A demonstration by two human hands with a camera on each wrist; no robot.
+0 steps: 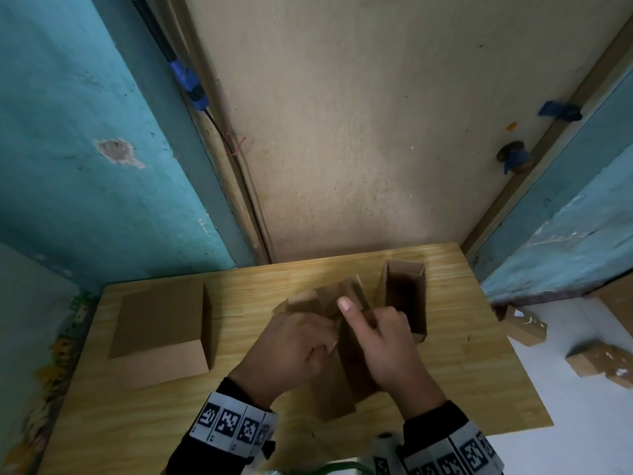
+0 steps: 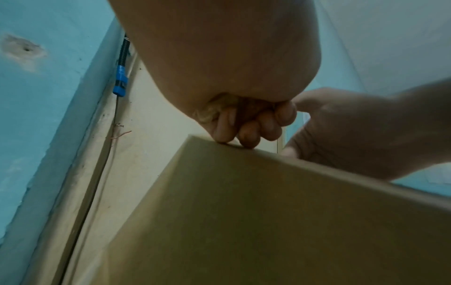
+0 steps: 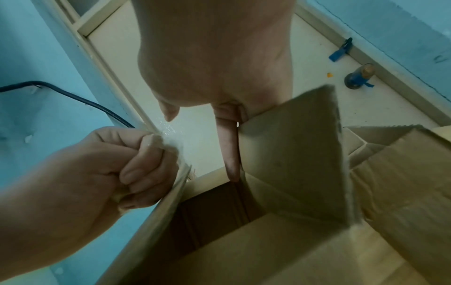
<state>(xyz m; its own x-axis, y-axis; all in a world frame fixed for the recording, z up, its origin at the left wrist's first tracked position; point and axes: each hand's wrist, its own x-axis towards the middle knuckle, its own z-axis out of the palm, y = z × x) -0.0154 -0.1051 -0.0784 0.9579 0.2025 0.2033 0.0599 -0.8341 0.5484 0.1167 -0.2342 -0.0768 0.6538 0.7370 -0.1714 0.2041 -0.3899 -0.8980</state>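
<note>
A brown cardboard box (image 1: 337, 389) stands open-topped in the middle of the wooden table (image 1: 239, 399), between my two hands. My left hand (image 1: 327, 341) grips the top edge of its left wall with curled fingers (image 2: 246, 129). My right hand (image 1: 363, 320) holds an upright flap (image 3: 292, 154) on the right side. Its index finger (image 3: 230, 152) lies straight along the flap's edge and the other fingers are curled. The box's dark inside (image 3: 214, 210) shows in the right wrist view, where my left hand (image 3: 136, 165) pinches the wall.
A second open cardboard box (image 1: 406, 296) stands just behind and right of my hands. A closed flat box (image 1: 161, 323) lies on the table's left. Small cartons (image 1: 524, 325) lie on the floor at right. A door and blue walls stand close behind the table.
</note>
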